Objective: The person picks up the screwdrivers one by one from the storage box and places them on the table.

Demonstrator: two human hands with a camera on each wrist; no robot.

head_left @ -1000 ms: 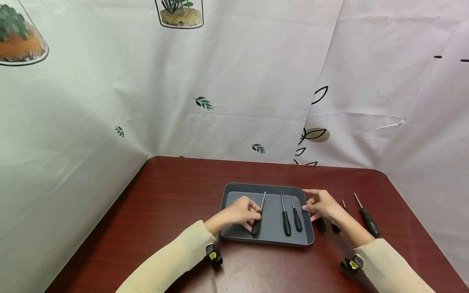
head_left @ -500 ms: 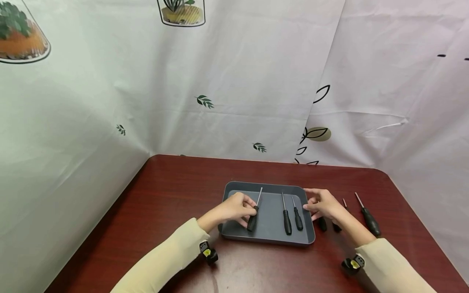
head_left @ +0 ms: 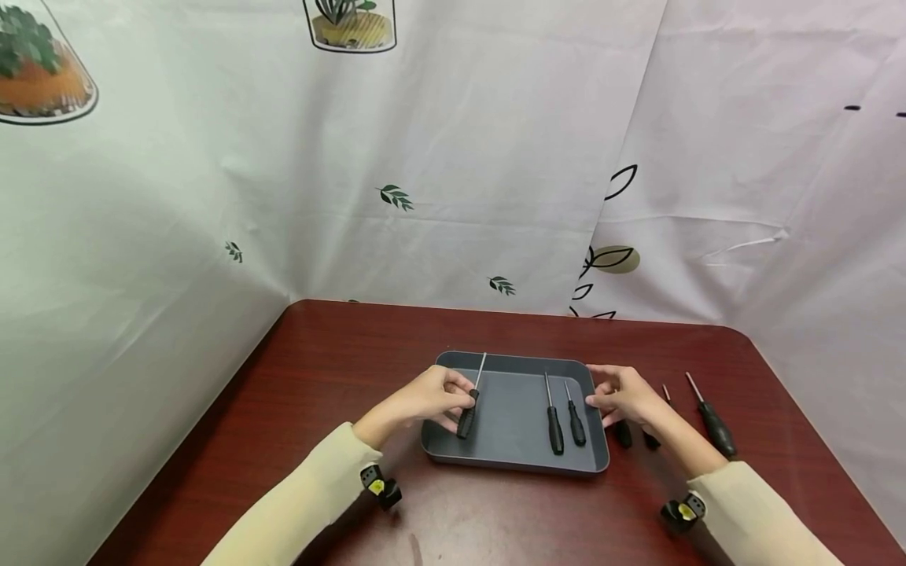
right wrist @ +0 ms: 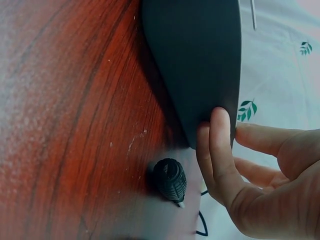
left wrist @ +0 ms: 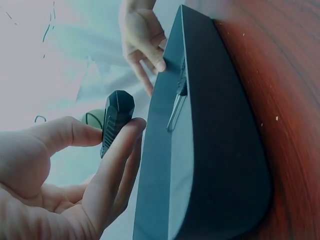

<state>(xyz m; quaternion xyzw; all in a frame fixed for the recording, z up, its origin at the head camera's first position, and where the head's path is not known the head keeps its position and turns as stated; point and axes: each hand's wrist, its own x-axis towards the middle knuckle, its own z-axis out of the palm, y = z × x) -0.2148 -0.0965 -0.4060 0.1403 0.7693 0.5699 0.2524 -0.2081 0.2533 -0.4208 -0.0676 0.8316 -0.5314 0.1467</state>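
Over the left end of the grey tray (head_left: 513, 417), my left hand (head_left: 427, 397) pinches a black-handled screwdriver (head_left: 465, 418) by the handle, between thumb and fingers. Its thin metal shaft points away and slightly right. The left wrist view shows the ribbed handle (left wrist: 118, 116) held above the tray's rim. My right hand (head_left: 623, 395) grips the tray's right wall, thumb on the inside and fingertips against the outer face (right wrist: 192, 65) in the right wrist view. Inside the tray's right half, two more screwdrivers lie side by side: a longer one (head_left: 555, 428) and a shorter one (head_left: 576, 424).
Right of the tray, several screwdrivers lie on the red-brown table (head_left: 354, 369), some partly hidden by the right arm. The rightmost, a larger screwdriver (head_left: 716, 428), shows fully. A white printed cloth (head_left: 439, 157) hangs behind the table and at its sides.
My left hand has moved left with the screwdriver, from the tray's middle-left toward its left wall. The right hand and the tray have stayed in place.
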